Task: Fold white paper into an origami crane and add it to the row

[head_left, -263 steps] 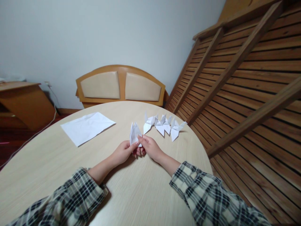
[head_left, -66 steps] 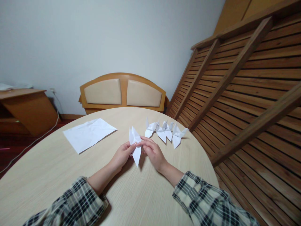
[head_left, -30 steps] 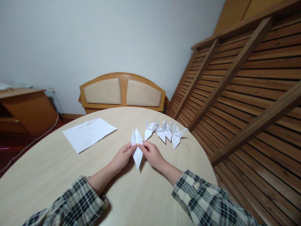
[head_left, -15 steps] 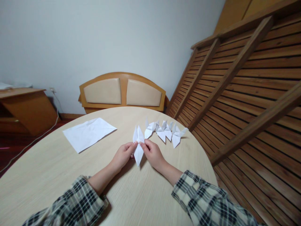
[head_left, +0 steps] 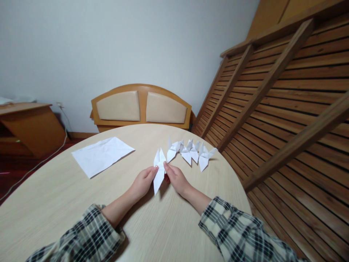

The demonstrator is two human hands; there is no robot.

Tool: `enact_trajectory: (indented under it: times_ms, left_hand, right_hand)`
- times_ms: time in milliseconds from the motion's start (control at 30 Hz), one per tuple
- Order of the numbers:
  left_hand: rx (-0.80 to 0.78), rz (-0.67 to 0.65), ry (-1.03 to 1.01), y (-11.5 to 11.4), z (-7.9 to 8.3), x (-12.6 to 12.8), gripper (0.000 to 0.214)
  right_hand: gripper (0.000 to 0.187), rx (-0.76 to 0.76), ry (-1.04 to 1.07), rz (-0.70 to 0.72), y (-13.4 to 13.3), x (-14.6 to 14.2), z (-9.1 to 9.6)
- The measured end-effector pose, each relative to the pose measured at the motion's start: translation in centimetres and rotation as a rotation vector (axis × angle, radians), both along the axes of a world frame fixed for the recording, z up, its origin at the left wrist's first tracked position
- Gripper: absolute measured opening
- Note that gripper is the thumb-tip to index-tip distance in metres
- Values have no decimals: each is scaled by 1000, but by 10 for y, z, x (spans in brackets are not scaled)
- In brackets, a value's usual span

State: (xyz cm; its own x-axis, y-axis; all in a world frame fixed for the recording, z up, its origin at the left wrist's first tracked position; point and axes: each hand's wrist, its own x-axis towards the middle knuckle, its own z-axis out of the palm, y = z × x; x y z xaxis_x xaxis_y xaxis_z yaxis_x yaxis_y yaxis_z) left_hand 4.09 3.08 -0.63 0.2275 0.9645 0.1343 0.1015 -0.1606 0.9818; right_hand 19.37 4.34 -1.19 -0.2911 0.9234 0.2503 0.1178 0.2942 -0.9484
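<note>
Swung toward the left hand (head_left: 144, 181) since half a second ago, the lower point of the folded white origami piece (head_left: 159, 176) now slants that way instead of hanging almost straight down. Both hands grasp this piece between them, just above the round wood-grain table (head_left: 54, 203). Left thumb presses its near face from one side; the right hand (head_left: 177, 179) pinches the opposite edge, thumb on top, with its other fingers mostly hidden underneath. Two narrow points rise beyond the thumbs, and one longer point extends back toward the wearer, between the wrists.

Ahead of the right hand and slightly outward stands a row of white origami cranes (head_left: 187, 155), closely bunched; the innermost is just past the right thumb. Beyond the left hand, farther outward, a creased white paper sheet (head_left: 103, 156) lies flat. Black-and-cream plaid sleeves (head_left: 89, 233) cover both forearms behind the wrists. Straight ahead, past the table edge, is a padded wooden headboard (head_left: 143, 105).
</note>
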Motion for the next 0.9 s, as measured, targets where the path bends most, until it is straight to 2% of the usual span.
enact_trajectory:
  times_ms: [267,633,900]
  left_hand:
    - [40,8,28,3,-6,-2,46]
    - [19,24,36,1,-1,-3,45]
    - [-37,8,-36,0,3,-3,44]
  right_hand:
    - [57,-50,-56,-20,2,0,-2]
    - [53,31,-176,-65,-1,1,1]
    - [51,32,-159,-65,-1,0,3]
